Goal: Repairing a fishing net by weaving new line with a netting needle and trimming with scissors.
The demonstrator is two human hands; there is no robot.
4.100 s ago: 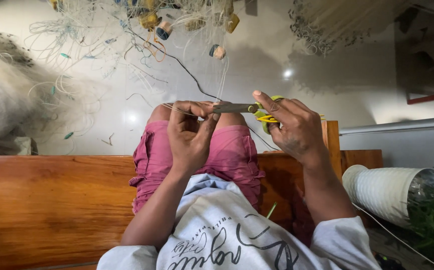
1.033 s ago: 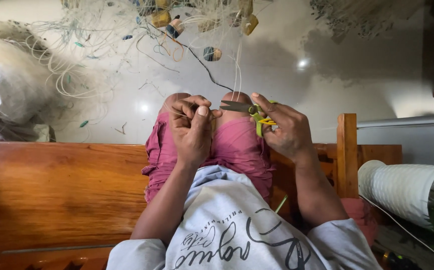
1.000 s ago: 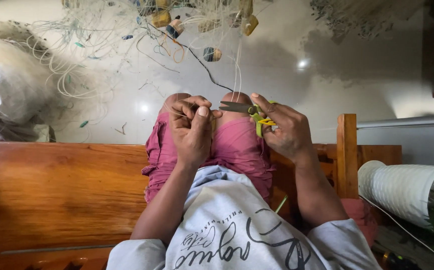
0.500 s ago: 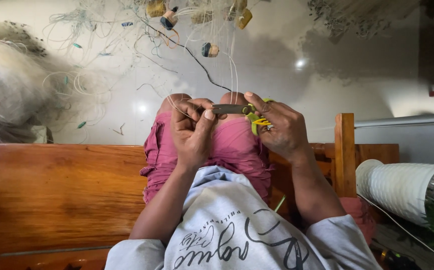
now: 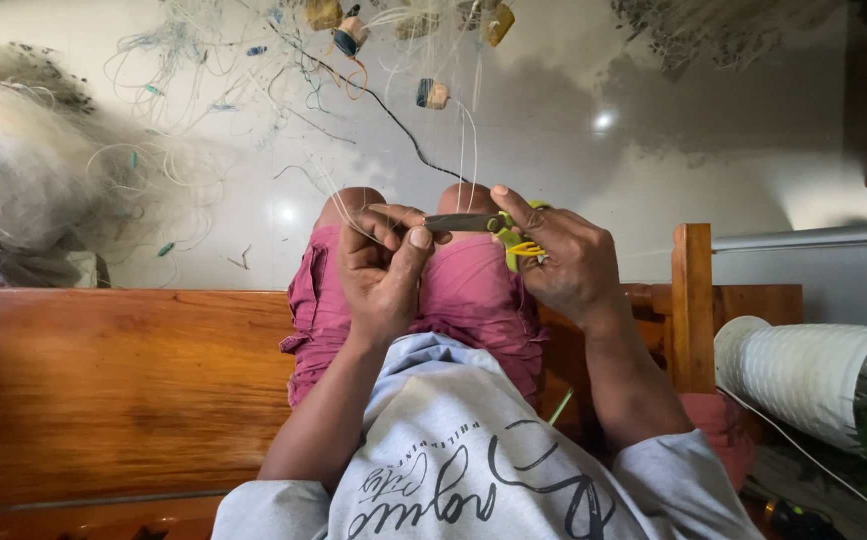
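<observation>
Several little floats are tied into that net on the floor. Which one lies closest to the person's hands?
The small pale block float with a dark blue end, lying alone just above the right hand. The yellowish floats and the round blue-capped one sit farther off, at the top edge.

Hands (image 5: 383, 270) and (image 5: 563, 260) sit mid-frame over the knees. Above them: taut net lines (image 5: 468, 150) and floats (image 5: 433, 95), snag risk. Net pile (image 5: 33, 190) blocks upper left. Bench post (image 5: 691, 300) and white roll (image 5: 803, 375) crowd lower right. Bare floor (image 5: 653, 170) upper right.
</observation>
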